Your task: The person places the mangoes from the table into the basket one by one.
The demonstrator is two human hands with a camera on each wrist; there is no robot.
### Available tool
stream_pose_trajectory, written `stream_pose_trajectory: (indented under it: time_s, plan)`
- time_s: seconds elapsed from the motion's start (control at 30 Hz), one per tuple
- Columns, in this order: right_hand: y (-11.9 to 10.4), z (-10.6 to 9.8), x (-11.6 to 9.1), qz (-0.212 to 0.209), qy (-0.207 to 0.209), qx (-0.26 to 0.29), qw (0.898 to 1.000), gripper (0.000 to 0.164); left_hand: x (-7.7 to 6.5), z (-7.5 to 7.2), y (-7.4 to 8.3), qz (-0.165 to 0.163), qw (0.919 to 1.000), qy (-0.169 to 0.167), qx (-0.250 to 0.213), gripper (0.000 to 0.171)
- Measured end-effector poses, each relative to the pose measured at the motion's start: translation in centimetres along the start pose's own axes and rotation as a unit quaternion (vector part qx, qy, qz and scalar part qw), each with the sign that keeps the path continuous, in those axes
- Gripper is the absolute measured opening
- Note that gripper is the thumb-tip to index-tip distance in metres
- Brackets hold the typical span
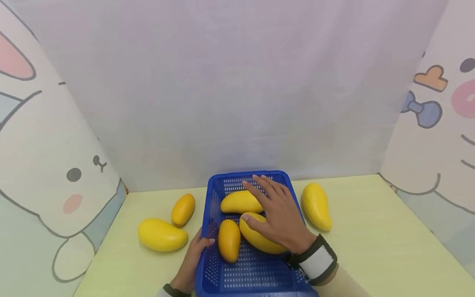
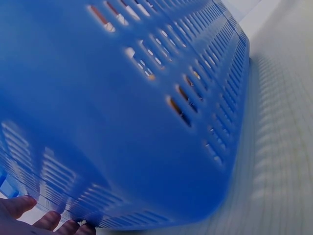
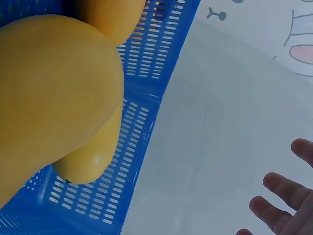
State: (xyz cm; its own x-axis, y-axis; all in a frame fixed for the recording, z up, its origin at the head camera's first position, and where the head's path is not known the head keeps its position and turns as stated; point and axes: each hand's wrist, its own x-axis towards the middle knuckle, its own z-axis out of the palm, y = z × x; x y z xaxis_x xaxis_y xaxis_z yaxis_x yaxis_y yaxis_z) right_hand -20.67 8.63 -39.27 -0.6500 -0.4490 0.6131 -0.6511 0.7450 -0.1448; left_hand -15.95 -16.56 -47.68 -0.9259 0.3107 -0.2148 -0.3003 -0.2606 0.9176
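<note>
A blue plastic basket [image 1: 256, 270] with slotted sides holds a yellow mango [image 1: 241, 202] at its far end, a larger yellow mango [image 1: 259, 239] in the middle and an orange-yellow mango [image 1: 229, 240] at the left. My left hand [image 1: 193, 253] grips the basket's left side, thumb over the rim; in the left wrist view its fingertips [image 2: 49, 221] lie against the outer wall. Above the mangoes hovers my right hand [image 1: 276, 214], fingers extended and spread, holding nothing. It partly covers two of them. In the right wrist view, its fingers [image 3: 286, 192] stand apart from the fruit.
Left of the basket, a yellow mango [image 1: 162, 235] and a smaller orange-yellow one lie on the pale table [image 1: 389, 239]. Another yellow mango [image 1: 316, 206] lies to the right. A whitish curtain [image 1: 237, 90] rises behind, with cartoon-printed panels on both sides.
</note>
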Motion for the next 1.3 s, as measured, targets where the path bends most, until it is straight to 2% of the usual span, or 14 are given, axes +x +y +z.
stream_pose_trajectory:
  time_s: [0.53, 0.87, 1.07, 1.3]
  plan:
    - [0.4, -1.3, -0.3, -0.005, 0.01, -0.012, 1.0, 0.07, 0.2, 0.1, 0.2, 0.004, 0.9999, -0.009, -0.005, 0.067]
    - [0.8, -2.3, -0.6, -0.01, 0.036, -0.01, 0.999, 0.071, 0.0, 0.1, 0.1, -0.008, 0.9999, 0.005, -0.005, 0.065]
    - [1.0, -3.2, -0.7, -0.007, 0.056, -0.016, 0.998, 0.071, 0.0, 0.1, 0.1, -0.01, 0.9999, 0.002, -0.006, 0.065]
    - [1.7, -4.2, -1.1, 0.003, 0.062, -0.009, 0.998, 0.071, 0.1, -0.1, 0.1, -0.01, 0.9999, 0.002, -0.007, 0.065]
